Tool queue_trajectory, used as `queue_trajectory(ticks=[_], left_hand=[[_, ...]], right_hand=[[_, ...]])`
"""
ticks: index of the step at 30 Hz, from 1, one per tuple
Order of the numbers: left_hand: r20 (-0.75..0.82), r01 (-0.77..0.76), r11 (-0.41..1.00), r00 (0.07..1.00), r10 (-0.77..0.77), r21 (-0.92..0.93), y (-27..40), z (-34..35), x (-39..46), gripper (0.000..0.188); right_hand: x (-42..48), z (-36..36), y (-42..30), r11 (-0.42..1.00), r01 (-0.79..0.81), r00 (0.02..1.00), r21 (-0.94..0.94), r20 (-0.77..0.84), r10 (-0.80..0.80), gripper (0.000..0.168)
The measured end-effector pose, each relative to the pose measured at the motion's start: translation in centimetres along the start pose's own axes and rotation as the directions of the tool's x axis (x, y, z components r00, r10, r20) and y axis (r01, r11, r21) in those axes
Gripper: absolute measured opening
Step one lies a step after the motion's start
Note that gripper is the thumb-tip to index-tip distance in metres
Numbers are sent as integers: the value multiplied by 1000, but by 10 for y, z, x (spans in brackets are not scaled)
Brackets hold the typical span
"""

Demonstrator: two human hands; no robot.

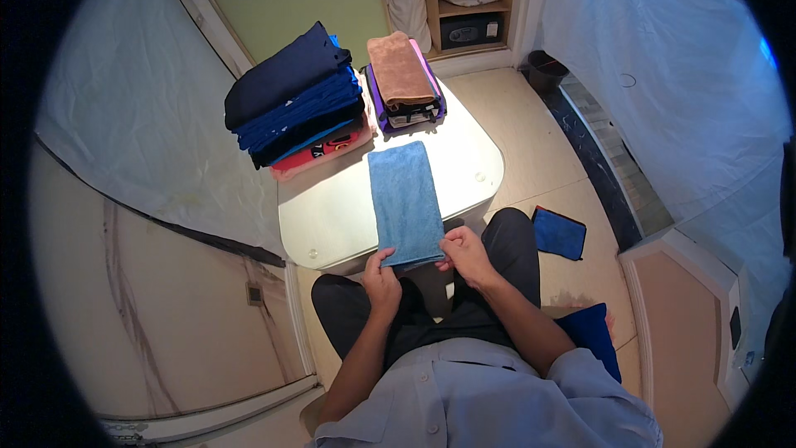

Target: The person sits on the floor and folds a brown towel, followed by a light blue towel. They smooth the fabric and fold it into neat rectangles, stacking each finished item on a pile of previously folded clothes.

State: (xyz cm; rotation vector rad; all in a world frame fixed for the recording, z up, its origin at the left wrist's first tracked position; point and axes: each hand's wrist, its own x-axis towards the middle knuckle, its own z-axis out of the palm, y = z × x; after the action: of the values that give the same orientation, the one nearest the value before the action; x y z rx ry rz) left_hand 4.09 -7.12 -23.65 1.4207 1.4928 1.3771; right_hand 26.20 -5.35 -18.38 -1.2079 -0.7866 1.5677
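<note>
A folded blue towel (407, 199) lies lengthwise over the near part of a white glass-topped table (323, 211), its near end reaching past the table's edge. My left hand (382, 280) pinches the towel's near left corner. At the near right corner, the thumb and fingers of my right hand (465, 255) grip the edge, where layers show. Beyond the towel stands a smaller pile topped by a folded brown towel (401, 68), with purple, pink and black cloths beneath. To its left rises a taller stack of folded dark blue, black and red cloths (292, 99).
A blue cloth with a dark edge (559, 233) lies on the floor to the right, and a dark blue fabric item (594, 336) is beside my right elbow. A dark bin (547, 68) stands near the doorway. Behind the table are shelves with a black safe (471, 31).
</note>
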Motion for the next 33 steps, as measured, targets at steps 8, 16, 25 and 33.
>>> queue_trajectory(ticks=[8,16,25,33], left_hand=[[51,48,993,998,-43,-107,52,-9,-9,44],[52,-308,772,940,337,556,83,-21,6,42],[380,-594,597,805,456,540,111,-4,11,73],[351,-571,702,819,454,425,125,10,8,59]], right_hand=[[-15,6,-23,978,161,985,-133,89,-150,31],[-17,-1,-32,962,188,944,-197,305,-122,35],[-30,19,-40,903,262,942,-340,294,-162,23],[-32,17,-53,905,261,938,-335,310,-156,21]])
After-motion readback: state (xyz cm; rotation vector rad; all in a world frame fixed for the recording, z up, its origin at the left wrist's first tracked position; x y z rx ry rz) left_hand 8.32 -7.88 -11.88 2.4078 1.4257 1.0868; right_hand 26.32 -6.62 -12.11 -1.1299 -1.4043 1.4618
